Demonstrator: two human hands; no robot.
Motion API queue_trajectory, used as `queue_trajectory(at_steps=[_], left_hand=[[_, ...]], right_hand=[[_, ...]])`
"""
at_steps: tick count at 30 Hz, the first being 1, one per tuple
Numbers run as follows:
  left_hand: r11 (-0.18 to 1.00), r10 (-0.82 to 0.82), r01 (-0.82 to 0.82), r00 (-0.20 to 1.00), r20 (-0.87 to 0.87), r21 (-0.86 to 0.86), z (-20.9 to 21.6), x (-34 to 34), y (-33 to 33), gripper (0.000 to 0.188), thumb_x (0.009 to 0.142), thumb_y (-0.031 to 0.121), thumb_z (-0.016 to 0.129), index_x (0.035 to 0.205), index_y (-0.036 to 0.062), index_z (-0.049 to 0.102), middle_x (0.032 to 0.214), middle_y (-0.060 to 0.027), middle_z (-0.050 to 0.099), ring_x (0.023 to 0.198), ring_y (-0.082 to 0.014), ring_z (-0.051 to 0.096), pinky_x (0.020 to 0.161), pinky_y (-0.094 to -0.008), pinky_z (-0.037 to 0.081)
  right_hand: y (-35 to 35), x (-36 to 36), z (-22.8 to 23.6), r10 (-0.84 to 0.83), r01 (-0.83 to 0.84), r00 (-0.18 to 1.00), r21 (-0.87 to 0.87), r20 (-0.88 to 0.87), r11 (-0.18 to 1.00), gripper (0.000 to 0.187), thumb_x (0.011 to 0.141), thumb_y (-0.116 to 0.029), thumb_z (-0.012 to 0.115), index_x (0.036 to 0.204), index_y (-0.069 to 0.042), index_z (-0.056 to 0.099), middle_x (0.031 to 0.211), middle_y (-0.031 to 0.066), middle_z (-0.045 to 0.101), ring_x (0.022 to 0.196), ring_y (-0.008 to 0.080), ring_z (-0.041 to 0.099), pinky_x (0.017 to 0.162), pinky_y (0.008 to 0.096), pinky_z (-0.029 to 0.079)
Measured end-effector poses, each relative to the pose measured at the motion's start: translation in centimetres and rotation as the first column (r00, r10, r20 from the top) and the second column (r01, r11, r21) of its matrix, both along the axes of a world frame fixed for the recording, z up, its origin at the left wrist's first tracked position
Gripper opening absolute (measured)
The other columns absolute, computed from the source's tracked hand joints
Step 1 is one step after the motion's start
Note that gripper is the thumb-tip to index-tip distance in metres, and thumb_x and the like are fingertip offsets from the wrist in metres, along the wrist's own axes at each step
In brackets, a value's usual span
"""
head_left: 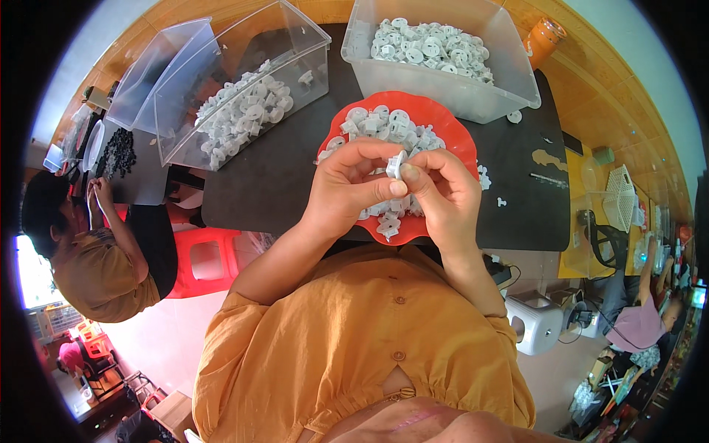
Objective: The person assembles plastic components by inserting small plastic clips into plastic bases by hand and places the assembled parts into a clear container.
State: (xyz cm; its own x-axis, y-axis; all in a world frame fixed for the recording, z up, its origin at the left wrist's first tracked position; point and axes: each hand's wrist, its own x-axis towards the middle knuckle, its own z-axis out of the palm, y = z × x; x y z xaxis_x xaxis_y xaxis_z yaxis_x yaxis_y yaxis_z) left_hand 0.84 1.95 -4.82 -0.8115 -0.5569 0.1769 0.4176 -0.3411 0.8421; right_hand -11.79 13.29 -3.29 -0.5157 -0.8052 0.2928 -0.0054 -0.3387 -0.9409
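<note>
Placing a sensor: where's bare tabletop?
Left: black tabletop between clear bin and red scalloped tray. Right: near corner, past stray white pieces. Crowded: tray, heaped with white plastic parts beneath left hand and right hand.

The held white part (394, 167) looks like smooth plastic; the scalloped tray (459, 140) is glossy red plastic; the bin behind it (450, 90) is cloudy, translucent plastic; the tabletop (528, 218) is smooth and matt; the shirt (340, 317) is creased matt cloth.

Fingers (369, 150) are covering much of the white part (394, 167); the left hand (332, 188) and right hand (452, 198) are partly obscuring the red tray (456, 134); the upper edge is cropping the right translucent bin (443, 90); right-rim objects (645, 359) are appearing indistinct
</note>
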Motion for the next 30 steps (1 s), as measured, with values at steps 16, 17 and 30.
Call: queue_trajectory(at_steps=[16,17,30], left_hand=[[0.946,0.142,-0.159,0.987,-0.079,-0.282,1.1,0.9,0.0,0.035,0.083,-0.006,0.072,0.116,-0.0003,0.064,0.108,-0.0095,0.067,0.099,-0.0177,0.064,0.087,-0.0330,0.053],[0.912,0.216,-0.232,0.973,-0.086,-0.339,1.8,1.3,-1.4,0.034,0.083,-0.006,0.071,0.116,-0.0003,0.064,0.109,-0.0093,0.067,0.099,-0.0170,0.064,0.087,-0.0320,0.053],[-0.248,0.868,-0.167,0.400,-0.295,-0.954,8.7,7.5,-15.9,0.037,0.086,0.017,0.076,0.120,0.0077,0.069,0.119,-0.0093,0.068,0.108,-0.0217,0.063,0.090,-0.0338,0.050]], right_hand=[[3.6,-0.8,-0.4,-0.021,0.011,0.973,0.045,0.228,0.999,0.011,0.096,-0.006,0.063,0.104,0.001,0.063,0.086,0.0027,0.065,0.072,0.0089,0.064,0.066,0.0235,0.053],[5.0,-2.0,-1.0,-0.157,0.148,0.983,0.093,0.098,0.985,0.010,0.096,-0.007,0.064,0.102,0.001,0.065,0.086,0.0027,0.065,0.073,0.0086,0.063,0.065,0.0237,0.052],[17.2,-10.1,-4.2,0.011,0.543,0.307,0.185,-0.952,0.819,0.050,0.066,-0.028,0.083,0.109,-0.005,0.071,0.117,0.0103,0.062,0.109,0.0339,0.057,0.092,0.0457,0.046]])
